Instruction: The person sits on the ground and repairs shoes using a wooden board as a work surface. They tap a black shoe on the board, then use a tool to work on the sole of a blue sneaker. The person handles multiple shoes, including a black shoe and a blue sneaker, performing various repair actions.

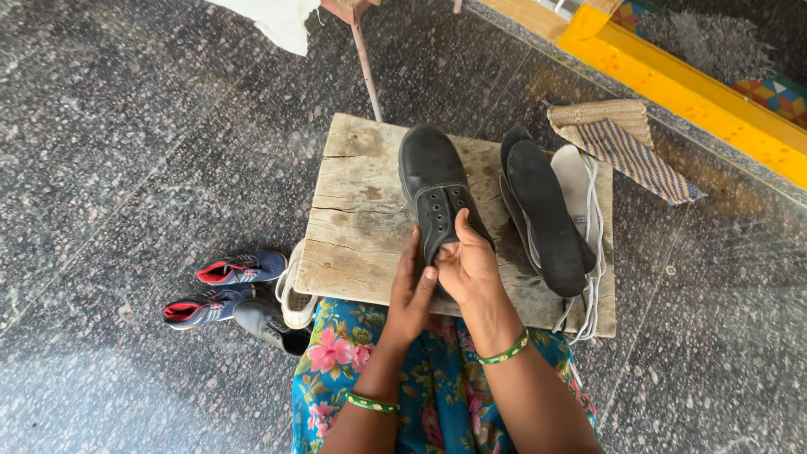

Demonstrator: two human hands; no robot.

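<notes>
A black lace-up shoe point(433, 181) without laces stands on a worn wooden board point(361, 219), toe pointing away from me. My right hand point(469, 265) grips the shoe's near end, thumb on the tongue by the eyelets. My left hand point(414, 290) rests against the shoe's left side at the opening, fingers touching the right hand. To the right on the board lie a black insole point(546, 219), a white insole point(578, 181) and white laces point(595, 277).
On the stone floor at the left lie two navy and red sneakers point(227, 286), a white shoe point(294, 298) and a dark shoe point(269, 324). A woven striped mat piece point(626, 143) lies at the back right, beside a yellow ledge point(689, 84). A thin metal leg point(366, 59) stands behind the board.
</notes>
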